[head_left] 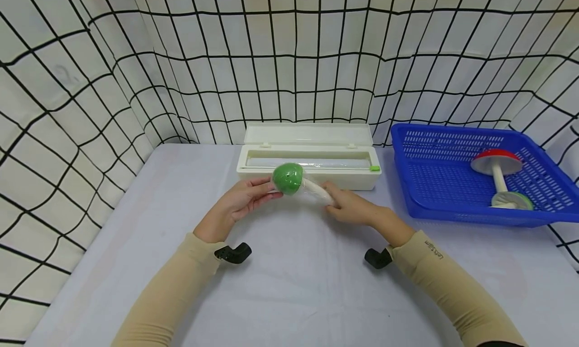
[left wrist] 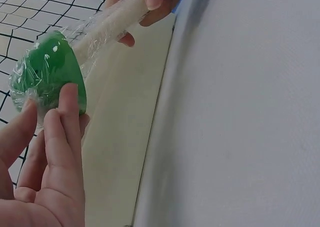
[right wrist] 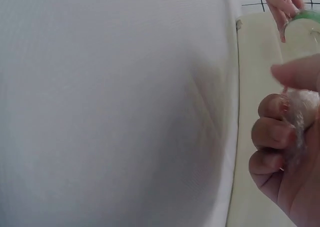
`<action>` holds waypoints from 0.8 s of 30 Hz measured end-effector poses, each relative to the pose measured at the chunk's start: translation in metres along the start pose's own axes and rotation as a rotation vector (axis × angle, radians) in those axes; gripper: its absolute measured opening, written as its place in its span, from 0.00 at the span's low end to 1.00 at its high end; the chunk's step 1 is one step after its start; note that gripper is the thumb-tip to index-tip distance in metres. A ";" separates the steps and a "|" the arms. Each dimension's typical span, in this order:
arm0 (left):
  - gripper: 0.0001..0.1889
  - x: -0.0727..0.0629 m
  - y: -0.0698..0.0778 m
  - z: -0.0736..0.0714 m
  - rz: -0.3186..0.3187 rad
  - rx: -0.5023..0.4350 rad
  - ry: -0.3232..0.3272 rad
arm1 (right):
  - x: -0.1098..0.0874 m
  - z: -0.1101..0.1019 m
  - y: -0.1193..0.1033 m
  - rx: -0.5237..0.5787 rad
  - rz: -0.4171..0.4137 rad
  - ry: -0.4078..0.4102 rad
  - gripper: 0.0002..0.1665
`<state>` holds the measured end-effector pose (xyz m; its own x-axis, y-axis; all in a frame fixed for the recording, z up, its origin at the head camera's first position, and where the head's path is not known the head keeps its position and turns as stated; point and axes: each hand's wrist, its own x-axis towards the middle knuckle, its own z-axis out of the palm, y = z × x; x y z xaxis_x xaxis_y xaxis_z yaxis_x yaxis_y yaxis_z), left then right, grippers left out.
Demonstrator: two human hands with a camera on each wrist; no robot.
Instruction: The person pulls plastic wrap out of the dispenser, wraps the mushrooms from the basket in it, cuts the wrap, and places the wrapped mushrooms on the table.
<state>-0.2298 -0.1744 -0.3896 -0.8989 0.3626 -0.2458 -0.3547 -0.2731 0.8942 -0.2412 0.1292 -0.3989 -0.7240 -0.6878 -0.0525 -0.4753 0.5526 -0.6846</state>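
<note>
A toy mushroom with a green cap (head_left: 288,178) and a white stem (head_left: 316,190) is held up in front of the white box, wrapped in crinkled cling film (left wrist: 31,69). My left hand (head_left: 244,200) pinches the film-covered cap from the left between thumb and fingertips. Around the lower end of the stem, my right hand (head_left: 352,204) curls its fingers. Loose film bunches at the right fingers (right wrist: 272,132) in the right wrist view. Behind the mushroom stands the cling film dispenser (head_left: 316,178), its lid (head_left: 307,134) raised and a roll of film (head_left: 312,163) inside.
At the right is a blue plastic basket (head_left: 434,206) holding a red-capped toy mushroom (head_left: 497,162) and a green-edged one (head_left: 513,200). A green slider (head_left: 374,168) sits at the dispenser's right end. Black wire grid (head_left: 294,55) surrounds the white-covered table (head_left: 298,286).
</note>
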 end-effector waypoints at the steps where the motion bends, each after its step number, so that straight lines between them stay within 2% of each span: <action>1: 0.24 0.000 0.001 0.000 0.004 0.001 0.009 | 0.000 0.000 0.000 0.011 0.003 -0.004 0.28; 4: 0.23 -0.001 0.002 -0.002 0.005 -0.003 0.019 | -0.001 -0.001 0.001 0.044 0.008 -0.014 0.31; 9: 0.15 -0.002 0.001 -0.006 -0.014 -0.004 0.015 | -0.004 -0.003 0.000 0.075 0.001 -0.031 0.33; 16: 0.15 -0.003 -0.001 -0.012 -0.010 0.018 0.004 | -0.004 -0.001 -0.003 0.131 -0.034 -0.047 0.36; 19: 0.14 -0.005 -0.002 -0.013 0.017 0.016 -0.026 | -0.004 -0.001 -0.005 0.131 -0.028 -0.051 0.37; 21: 0.13 -0.004 -0.003 -0.017 0.038 -0.001 -0.072 | -0.005 -0.001 -0.006 0.133 -0.019 -0.055 0.37; 24: 0.11 -0.006 -0.002 -0.017 0.047 0.008 -0.091 | -0.005 -0.001 -0.006 0.135 -0.003 -0.060 0.37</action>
<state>-0.2279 -0.1915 -0.3968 -0.8872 0.4293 -0.1688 -0.3102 -0.2843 0.9072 -0.2355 0.1297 -0.3944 -0.6895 -0.7186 -0.0905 -0.4032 0.4846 -0.7763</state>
